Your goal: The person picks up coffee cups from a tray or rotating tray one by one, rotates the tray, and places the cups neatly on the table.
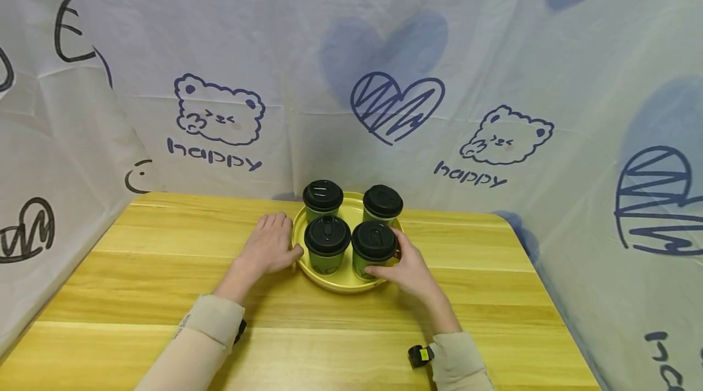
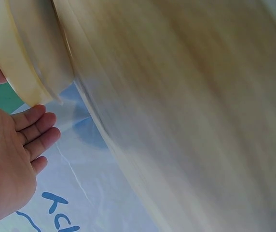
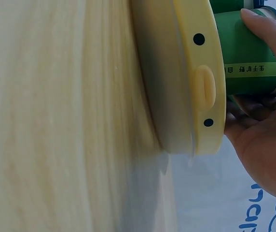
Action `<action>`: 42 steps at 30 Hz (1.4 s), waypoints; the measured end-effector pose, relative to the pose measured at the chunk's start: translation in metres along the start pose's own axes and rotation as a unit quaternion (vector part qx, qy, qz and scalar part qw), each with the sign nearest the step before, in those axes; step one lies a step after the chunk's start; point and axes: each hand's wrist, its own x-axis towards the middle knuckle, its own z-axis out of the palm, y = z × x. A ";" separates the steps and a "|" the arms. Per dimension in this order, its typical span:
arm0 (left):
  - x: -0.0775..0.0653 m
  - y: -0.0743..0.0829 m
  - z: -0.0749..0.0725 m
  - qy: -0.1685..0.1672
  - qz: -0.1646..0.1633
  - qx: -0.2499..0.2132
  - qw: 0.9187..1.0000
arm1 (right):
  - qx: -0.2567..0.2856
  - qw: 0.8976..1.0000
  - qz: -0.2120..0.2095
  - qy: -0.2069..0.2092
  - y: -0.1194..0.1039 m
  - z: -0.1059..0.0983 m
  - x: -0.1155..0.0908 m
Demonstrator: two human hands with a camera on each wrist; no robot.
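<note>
A round yellow tray (image 1: 343,286) on the table carries several green paper cups with black lids. My right hand (image 1: 409,266) grips the front right cup (image 1: 362,264), thumb on its near side and fingers round its far side. In the right wrist view that green cup (image 3: 249,43) stands behind the tray wall, with the thumb and fingers around it. At the tray's left edge is my left hand (image 1: 270,243), fingers loosely extended, thumb reaching over the rim. The left wrist view shows fingertips (image 2: 37,112) right at the tray rim (image 2: 24,67).
The wooden table (image 1: 307,348) reaches back to a white cloth (image 1: 307,43) printed with bears and hearts. Beside the gripped cup stands the front left cup (image 1: 326,260); the back left cup (image 1: 322,199) and back right cup (image 1: 382,205) are behind.
</note>
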 end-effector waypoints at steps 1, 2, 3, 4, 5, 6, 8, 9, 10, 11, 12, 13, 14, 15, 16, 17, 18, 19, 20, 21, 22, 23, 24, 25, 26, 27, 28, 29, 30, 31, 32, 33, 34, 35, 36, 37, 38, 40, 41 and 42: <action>0.000 0.000 0.000 -0.001 0.000 0.001 1.000 | 0.000 1.000 0.000 0.001 0.000 0.000 0.000; 0.000 0.000 0.001 -0.001 0.000 0.001 1.000 | 0.000 1.000 0.000 0.002 0.000 0.000 0.000; 0.000 -0.001 0.001 -0.001 0.000 0.001 1.000 | 0.001 1.000 0.000 0.003 0.000 0.000 0.000; 0.000 -0.001 0.001 -0.001 0.000 0.001 1.000 | 0.000 1.000 0.000 0.004 0.000 0.000 0.000; 0.001 -0.001 0.001 -0.001 0.000 0.002 1.000 | 0.000 1.000 -0.001 0.005 0.000 0.000 0.000; 0.001 -0.001 0.001 -0.002 0.000 0.002 1.000 | 0.000 1.000 -0.001 0.007 0.000 -0.001 0.000; 0.001 -0.001 0.001 -0.001 0.000 0.003 1.000 | -0.005 1.000 -0.003 0.010 0.000 -0.001 0.000; 0.001 -0.001 0.001 -0.001 0.001 0.003 1.000 | -0.007 1.000 -0.003 0.011 -0.001 -0.001 0.000; 0.001 -0.001 0.001 -0.001 0.001 0.004 1.000 | -0.008 1.000 -0.004 0.012 -0.001 -0.002 -0.001; 0.001 -0.001 0.001 -0.001 0.001 0.004 1.000 | -0.010 1.000 -0.005 0.013 -0.002 -0.002 0.000; 0.001 -0.001 0.001 -0.001 0.001 0.004 1.000 | -0.011 1.000 -0.008 0.014 -0.002 -0.002 0.000; 0.001 -0.001 0.001 -0.001 0.001 0.004 1.000 | -0.014 1.000 -0.009 0.015 -0.002 -0.003 0.000; 0.001 -0.001 0.001 -0.001 0.001 0.004 1.000 | -0.014 1.000 -0.010 0.017 -0.002 -0.003 0.000; 0.001 -0.001 0.001 -0.001 0.001 0.003 1.000 | -0.014 1.000 -0.011 0.019 -0.003 -0.003 0.000; 0.001 -0.001 0.001 -0.002 0.000 0.003 1.000 | -0.014 1.000 -0.012 0.021 -0.003 -0.004 0.000; 0.001 -0.001 0.001 -0.003 -0.001 0.001 1.000 | -0.013 1.000 -0.013 0.023 -0.004 -0.004 0.000; 0.001 -0.001 0.001 -0.004 -0.001 0.001 1.000 | -0.012 1.000 -0.013 0.026 -0.005 -0.004 0.000; 0.001 -0.001 0.001 -0.004 -0.002 0.001 1.000 | -0.011 0.999 -0.012 0.028 -0.006 -0.004 0.000; 0.001 -0.001 0.000 -0.004 -0.003 0.001 1.000 | -0.009 0.999 -0.012 0.031 -0.007 -0.004 -0.001; 0.001 -0.001 0.000 -0.005 -0.004 0.000 1.000 | -0.006 0.999 -0.011 0.034 -0.008 -0.005 -0.001; 0.001 -0.001 0.000 -0.005 -0.004 0.000 1.000 | -0.006 0.999 -0.012 0.036 -0.009 -0.005 -0.001; 0.001 -0.001 0.000 -0.006 -0.004 0.001 1.000 | -0.005 0.999 -0.014 0.037 -0.010 -0.006 -0.001; 0.001 -0.001 0.001 -0.004 -0.004 0.002 1.000 | -0.004 0.999 -0.016 0.039 -0.010 -0.006 -0.001; 0.001 -0.001 0.001 -0.004 -0.004 0.002 1.000 | -0.004 0.999 -0.018 0.041 -0.011 -0.006 -0.001; 0.001 -0.001 0.001 -0.004 -0.004 0.002 1.000 | -0.004 0.999 -0.020 0.043 -0.012 -0.007 -0.001; 0.001 -0.001 0.001 -0.004 -0.003 0.002 1.000 | -0.005 0.999 -0.023 0.044 -0.012 -0.007 -0.001; 0.001 -0.001 0.001 -0.004 -0.003 0.002 1.000 | -0.006 0.999 -0.026 0.045 -0.012 -0.008 -0.001; 0.001 -0.001 0.001 -0.004 -0.003 0.002 1.000 | -0.006 0.999 -0.027 0.047 -0.013 -0.008 -0.002; 0.001 -0.001 0.001 -0.003 -0.002 0.001 1.000 | -0.006 0.998 -0.028 0.049 -0.014 -0.009 -0.002; 0.001 -0.001 0.001 -0.003 -0.002 0.001 1.000 | -0.007 0.998 -0.028 0.051 -0.015 -0.009 -0.002; 0.001 -0.001 0.001 -0.004 -0.002 0.000 1.000 | -0.007 0.998 -0.028 0.053 -0.015 -0.010 -0.003; 0.001 -0.001 0.001 -0.005 -0.002 0.000 1.000 | -0.008 0.998 -0.029 0.054 -0.015 -0.010 -0.003; 0.001 -0.001 0.001 -0.005 -0.003 0.000 1.000 | -0.010 0.998 -0.030 0.056 -0.015 -0.011 -0.003; 0.001 -0.001 0.001 -0.005 -0.003 -0.001 1.000 | -0.011 0.998 -0.030 0.058 -0.015 -0.011 -0.003; 0.001 -0.001 0.001 -0.006 -0.003 -0.002 1.000 | -0.011 0.998 -0.031 0.060 -0.015 -0.012 -0.003; 0.000 -0.001 0.001 -0.008 -0.004 -0.003 1.000 | -0.011 0.997 -0.032 0.063 -0.015 -0.012 -0.004; 0.000 -0.001 0.001 -0.009 -0.004 -0.004 1.000 | -0.011 0.997 -0.033 0.066 -0.014 -0.013 -0.004; 0.000 -0.001 0.000 -0.008 -0.004 -0.004 1.000 | -0.009 0.997 -0.036 0.073 -0.014 -0.014 -0.004; 0.000 -0.001 0.000 -0.008 -0.004 -0.004 1.000 | -0.007 0.996 -0.036 0.077 -0.015 -0.015 -0.004; 0.000 -0.001 0.000 -0.007 -0.004 -0.003 1.000 | -0.006 0.996 -0.036 0.081 -0.015 -0.016 -0.005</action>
